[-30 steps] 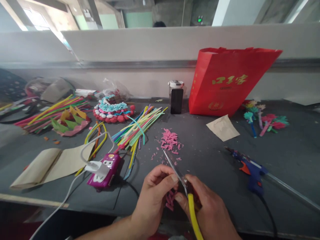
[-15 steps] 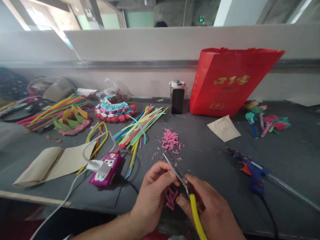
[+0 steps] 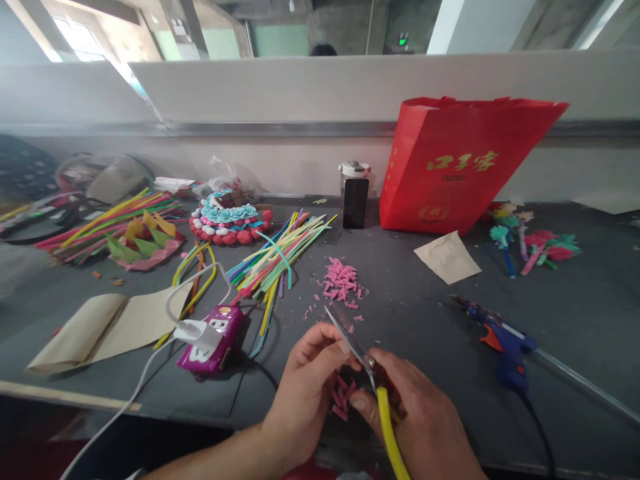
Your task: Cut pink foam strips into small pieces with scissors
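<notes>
My right hand (image 3: 425, 413) grips a pair of scissors (image 3: 353, 343) by the yellow handle, with the blades pointing away and to the left. The blades pass right beside the thumb tip of my left hand (image 3: 315, 383). That hand is closed, thumb and forefinger pinched together; what they hold is hidden by the fingers and blade. Between my hands, near the table's front edge, lie several short pink cut strips (image 3: 341, 399). Beyond the scissors' tip is a larger pile of pink pieces (image 3: 341, 279) with small scraps around it.
A purple power strip (image 3: 213, 340) with a white plug and cable stands left of my hands. Behind it lies a bundle of coloured stems (image 3: 285, 253). On the right rests a blue glue gun (image 3: 513, 360). A red bag (image 3: 460, 167) and a phone (image 3: 355, 203) stand at the back.
The scissors' yellow handle and my right hand have shifted very slightly left. My left hand and the pink pieces look the same.
</notes>
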A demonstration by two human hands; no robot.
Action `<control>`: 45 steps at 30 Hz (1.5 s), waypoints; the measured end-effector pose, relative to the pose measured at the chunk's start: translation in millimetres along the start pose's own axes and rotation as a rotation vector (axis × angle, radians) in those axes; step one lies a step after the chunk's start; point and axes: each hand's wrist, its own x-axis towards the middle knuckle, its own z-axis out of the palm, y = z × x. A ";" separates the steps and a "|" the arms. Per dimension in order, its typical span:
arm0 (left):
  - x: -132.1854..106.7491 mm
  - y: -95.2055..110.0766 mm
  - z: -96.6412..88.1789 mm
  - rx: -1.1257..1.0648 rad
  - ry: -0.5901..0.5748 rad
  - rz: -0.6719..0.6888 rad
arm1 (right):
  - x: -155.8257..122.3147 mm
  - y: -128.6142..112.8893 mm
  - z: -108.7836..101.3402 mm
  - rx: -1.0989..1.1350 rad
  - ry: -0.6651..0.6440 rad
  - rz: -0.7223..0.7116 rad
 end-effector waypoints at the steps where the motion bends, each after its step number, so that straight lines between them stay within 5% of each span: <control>1: 0.3 -0.2 -0.4 0.003 -0.003 0.002 | 0.7 -0.2 -0.6 -0.017 0.010 -0.010; 29: 0.5 -2.2 -2.2 0.069 -0.011 0.079 | -3.0 -0.2 3.6 0.091 0.013 -0.008; 35: -0.1 2.0 0.0 0.107 0.007 0.061 | -4.7 -2.4 2.9 0.236 -0.062 0.092; 45: 1.5 1.3 -2.9 0.154 -0.064 -0.137 | 11.1 -4.7 -13.4 0.457 0.083 0.341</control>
